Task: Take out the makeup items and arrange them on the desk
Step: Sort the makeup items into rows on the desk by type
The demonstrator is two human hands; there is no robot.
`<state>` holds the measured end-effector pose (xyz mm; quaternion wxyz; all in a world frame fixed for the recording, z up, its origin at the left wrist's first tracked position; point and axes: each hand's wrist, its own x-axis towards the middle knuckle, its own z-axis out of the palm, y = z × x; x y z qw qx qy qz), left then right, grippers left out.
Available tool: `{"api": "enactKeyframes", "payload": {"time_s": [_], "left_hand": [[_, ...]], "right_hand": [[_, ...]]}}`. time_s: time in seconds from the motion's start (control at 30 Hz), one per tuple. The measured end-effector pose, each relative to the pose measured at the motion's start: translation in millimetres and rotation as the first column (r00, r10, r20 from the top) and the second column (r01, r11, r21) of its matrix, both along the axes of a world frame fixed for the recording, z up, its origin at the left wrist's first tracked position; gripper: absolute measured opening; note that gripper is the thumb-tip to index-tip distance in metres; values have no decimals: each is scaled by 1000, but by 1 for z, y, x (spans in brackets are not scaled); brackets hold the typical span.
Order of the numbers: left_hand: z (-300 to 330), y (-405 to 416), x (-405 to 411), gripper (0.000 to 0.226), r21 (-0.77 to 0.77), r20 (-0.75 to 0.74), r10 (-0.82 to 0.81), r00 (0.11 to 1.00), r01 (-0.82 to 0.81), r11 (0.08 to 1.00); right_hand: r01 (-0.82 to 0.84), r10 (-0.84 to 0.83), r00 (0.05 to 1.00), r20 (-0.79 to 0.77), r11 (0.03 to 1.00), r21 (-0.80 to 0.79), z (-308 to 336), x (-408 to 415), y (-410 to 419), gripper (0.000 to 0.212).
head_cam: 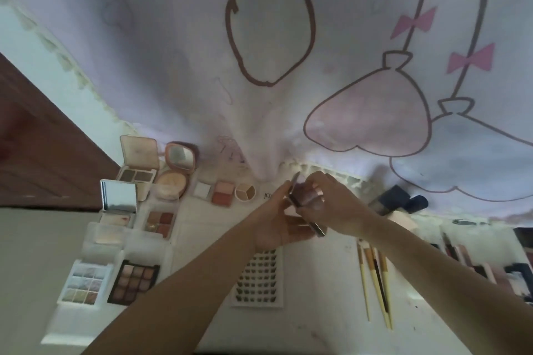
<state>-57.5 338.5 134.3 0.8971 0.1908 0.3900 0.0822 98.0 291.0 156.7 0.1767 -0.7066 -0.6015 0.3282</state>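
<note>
Both hands meet above the middle of the white desk (317,282). My left hand (277,222) and my right hand (331,202) together hold a small hinged compact (302,202) with a dark edge, its lid partly lifted. Open eyeshadow palettes (134,282) and a pale nine-pan palette (85,287) lie at the left. Behind them stand a mirrored case (118,196), a brow palette (138,174), a round powder compact (173,180), a blush duo (223,193) and a round three-shade pot (245,192). A tray of false lashes (257,279) lies under my left wrist.
Several pale-handled brushes (375,282) lie to the right. Dark bottles (401,200) rest near the curtain, and more slim items crowd the right edge (476,265). A cartoon-printed cloth (288,66) hangs behind the desk. Brown furniture (43,153) stands at the left.
</note>
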Motion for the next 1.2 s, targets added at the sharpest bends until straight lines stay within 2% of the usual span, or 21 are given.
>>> {"api": "enactKeyframes", "payload": {"time_s": [0.07, 0.13, 0.23, 0.33, 0.43, 0.57, 0.67, 0.7, 0.77, 0.83, 0.9, 1.0, 1.07, 1.13, 1.2], "left_hand": [[7, -6, -14, 81, -20, 129, -96, 987, 99, 995], [13, -12, -22, 92, -33, 231, -142, 963, 154, 988], [11, -16, -30, 89, -137, 298, -52, 953, 97, 986], [11, -25, -41, 88, -86, 265, -81, 961, 108, 990], [11, -37, -57, 86, -97, 272, -109, 956, 139, 985], [10, -48, -77, 70, -157, 400, -144, 905, 223, 962], [6, -56, -85, 77, -181, 436, -149, 888, 249, 952], [5, -59, -85, 80, -202, 460, -139, 877, 256, 946], [2, -59, -79, 82, -241, 480, -119, 869, 261, 935], [3, -54, -66, 81, -232, 467, -110, 877, 242, 942], [4, -49, -49, 73, -220, 407, -62, 911, 164, 962], [2, -45, -16, 53, -305, 220, 189, 957, -117, 945], [-3, -41, 6, 39, -274, 86, 331, 940, -297, 915], [-9, -34, 23, 25, -277, 1, 418, 908, -402, 873], [-18, -25, 34, 24, -311, -68, 490, 869, -485, 817]], "right_hand": [[-4, 5, 999, -35, 999, 48, 17, -12, -8, 45], [7, -2, 998, -69, 997, 76, 29, -21, -16, 44], [-6, 11, 998, -66, 997, 80, 40, -32, -26, 44], [-5, 11, 996, -94, 998, 62, 47, -42, -35, 43], [-19, 20, 994, -112, 1000, 10, 46, -54, -44, 41], [-1, -14, 956, -294, 999, -50, 48, -58, -55, 31], [-77, 15, 944, -330, 981, -177, 54, -45, -53, 20], [-77, -10, 929, -370, 973, -220, 56, -39, -51, 16], [38, -158, 879, -450, 963, -265, 57, -26, -46, 14], [179, -248, 904, -349, 959, -219, 53, -8, -37, 23], [219, -253, 942, -219, 962, -165, 47, 8, -23, 32], [135, -133, 991, 24, 986, -98, 38, 28, 10, 28], [48, -34, 988, 153, 995, -91, 32, 37, 31, 29], [-14, 31, 981, 194, 996, -92, 19, 45, 50, 27], [-51, 66, 976, 206, 996, -76, 6, 49, 65, 24]]}}
